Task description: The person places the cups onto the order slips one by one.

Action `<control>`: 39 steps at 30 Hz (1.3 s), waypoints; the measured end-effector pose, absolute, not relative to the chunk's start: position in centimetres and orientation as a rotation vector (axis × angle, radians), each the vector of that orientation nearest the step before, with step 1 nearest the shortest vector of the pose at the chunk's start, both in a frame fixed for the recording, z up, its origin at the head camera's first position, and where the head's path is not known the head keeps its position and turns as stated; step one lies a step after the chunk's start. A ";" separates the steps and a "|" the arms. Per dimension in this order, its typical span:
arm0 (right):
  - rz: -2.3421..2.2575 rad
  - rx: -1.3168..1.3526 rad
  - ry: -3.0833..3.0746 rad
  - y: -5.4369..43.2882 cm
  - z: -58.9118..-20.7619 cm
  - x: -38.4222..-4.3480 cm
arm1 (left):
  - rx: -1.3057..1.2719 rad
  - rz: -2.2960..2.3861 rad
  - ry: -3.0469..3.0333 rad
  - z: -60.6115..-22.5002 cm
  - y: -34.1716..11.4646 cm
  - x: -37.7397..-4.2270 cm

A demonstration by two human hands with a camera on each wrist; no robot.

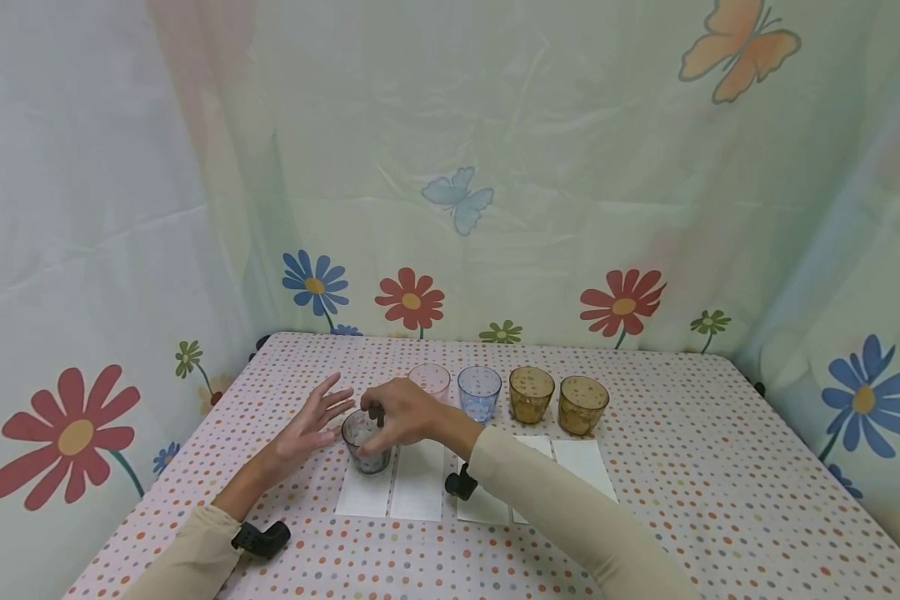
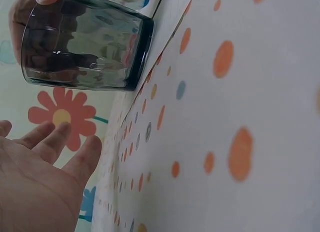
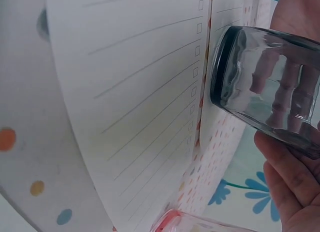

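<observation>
My right hand (image 1: 408,412) reaches over from the right and grips a grey tinted drinking glass (image 1: 367,465) near its rim, thumb on the near side. The glass stands upright over the leftmost white paper strip (image 1: 363,498); its base looks to be at the paper in the right wrist view. My left hand (image 1: 307,427) is beside the glass on its left, fingers spread and extended. In the left wrist view, a gap separates the left hand (image 2: 45,177) from the glass (image 2: 90,46). Part of the glass is hidden behind the right hand.
Behind stand a pink glass (image 1: 430,377), a blue glass (image 1: 479,396) and two amber glasses (image 1: 531,396), (image 1: 583,404) in a row. Several lined paper strips (image 1: 417,492) lie on the dotted tablecloth (image 1: 390,558). A flowered curtain (image 1: 555,217) surrounds the table.
</observation>
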State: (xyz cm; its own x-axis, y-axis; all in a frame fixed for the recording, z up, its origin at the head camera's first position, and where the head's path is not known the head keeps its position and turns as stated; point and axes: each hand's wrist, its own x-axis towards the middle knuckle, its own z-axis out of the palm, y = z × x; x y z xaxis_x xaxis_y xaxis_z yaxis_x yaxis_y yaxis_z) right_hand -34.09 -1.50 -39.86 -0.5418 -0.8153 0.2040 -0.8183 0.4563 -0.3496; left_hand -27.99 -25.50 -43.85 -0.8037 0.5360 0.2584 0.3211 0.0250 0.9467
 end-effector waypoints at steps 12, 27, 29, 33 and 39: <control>0.639 1.557 -2.662 -1.4 -39.6 -33.8 | 0.923 1.869 2.116 -43.9 -25.6 -27.8; 0.467 1.489 -2.667 -0.6 -39.3 -33.2 | 0.942 1.840 2.141 -44.1 -25.5 -27.6; 0.485 1.472 -2.663 -0.4 -39.5 -33.1 | 0.944 1.839 2.136 -44.1 -25.4 -27.6; 0.549 1.428 -2.654 -0.1 -39.8 -33.0 | 0.949 1.847 2.119 -44.1 -25.2 -27.7; 0.689 1.324 -2.632 0.2 -40.1 -32.4 | 0.947 1.844 2.129 -44.1 -25.0 -27.7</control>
State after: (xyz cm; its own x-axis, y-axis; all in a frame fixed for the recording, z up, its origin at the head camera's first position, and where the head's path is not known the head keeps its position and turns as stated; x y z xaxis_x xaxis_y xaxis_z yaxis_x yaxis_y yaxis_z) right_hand -32.38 0.17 -40.06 -0.6114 -0.7325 0.2994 -0.7852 0.5146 -0.3444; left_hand -27.67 -24.98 -44.08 -0.7838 0.5585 0.2713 0.3483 0.0337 0.9368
